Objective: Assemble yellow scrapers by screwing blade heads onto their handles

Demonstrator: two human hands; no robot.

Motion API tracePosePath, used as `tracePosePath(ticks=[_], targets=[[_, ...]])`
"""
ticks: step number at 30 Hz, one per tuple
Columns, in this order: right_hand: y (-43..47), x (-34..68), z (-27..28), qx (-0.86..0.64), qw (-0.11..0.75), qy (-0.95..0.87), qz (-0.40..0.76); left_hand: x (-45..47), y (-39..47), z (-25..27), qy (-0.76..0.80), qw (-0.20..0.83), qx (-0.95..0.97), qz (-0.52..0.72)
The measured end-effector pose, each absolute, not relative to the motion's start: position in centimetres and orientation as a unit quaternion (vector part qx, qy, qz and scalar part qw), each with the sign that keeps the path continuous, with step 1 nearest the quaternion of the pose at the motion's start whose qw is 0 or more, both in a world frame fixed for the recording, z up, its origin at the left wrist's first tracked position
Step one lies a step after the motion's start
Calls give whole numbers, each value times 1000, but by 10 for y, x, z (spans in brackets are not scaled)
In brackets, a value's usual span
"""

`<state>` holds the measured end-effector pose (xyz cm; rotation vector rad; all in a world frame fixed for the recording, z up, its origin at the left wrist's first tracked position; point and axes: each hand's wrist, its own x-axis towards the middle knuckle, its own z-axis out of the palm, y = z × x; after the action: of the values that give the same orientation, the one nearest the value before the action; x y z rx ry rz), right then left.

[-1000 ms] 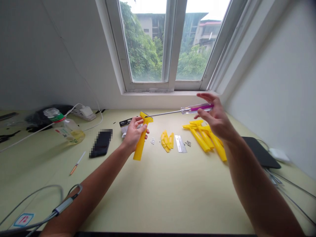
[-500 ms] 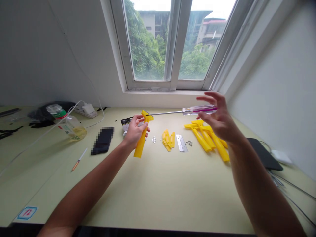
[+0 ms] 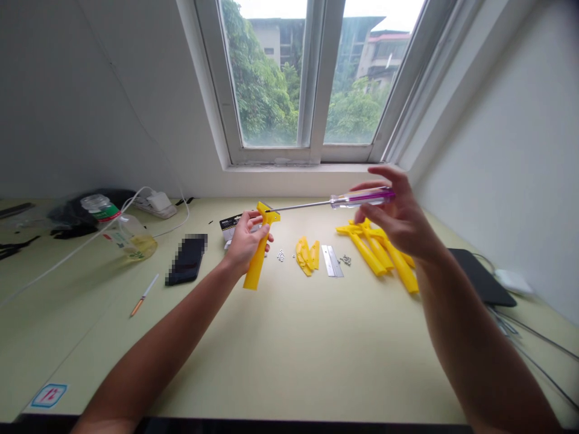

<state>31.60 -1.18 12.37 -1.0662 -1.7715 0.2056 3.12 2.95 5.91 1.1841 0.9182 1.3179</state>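
Observation:
My left hand (image 3: 246,244) is closed around the handle of a yellow plastic scraper (image 3: 256,268), held upright above the table with its head up. In my right hand (image 3: 398,211) is a screwdriver (image 3: 362,198) with a clear and purple handle, gripped by the fingers and thumb. Its long metal shaft points left, and the tip meets the scraper's head; the screw there is too small to make out. Below the shaft lie small nuts (image 3: 281,255), yellow cover pieces (image 3: 307,256), metal blades (image 3: 332,261) and a little heap of screws (image 3: 346,260).
Several yellow scraper handles (image 3: 371,256) are piled under my right hand. A black flat device (image 3: 482,277) and cables sit at the right. On the left are a phone (image 3: 186,260), a cutter-like pen (image 3: 145,295), a bottle (image 3: 129,238) and a power strip (image 3: 156,204).
The fingers of my right hand have shifted on the screwdriver handle, whose rear end now tilts slightly higher. The scraper stays in my left hand, and the tip remains at its head.

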Motion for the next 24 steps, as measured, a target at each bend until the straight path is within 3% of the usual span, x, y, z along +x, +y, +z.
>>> tracePosePath(ticks=[18,24], targets=[[-16,315,126,-462,530,-707,76,32,28,61,380,553,499,548],[-22,314,131,-445,488,-744,99,31,30,58,398,549,496,542]])
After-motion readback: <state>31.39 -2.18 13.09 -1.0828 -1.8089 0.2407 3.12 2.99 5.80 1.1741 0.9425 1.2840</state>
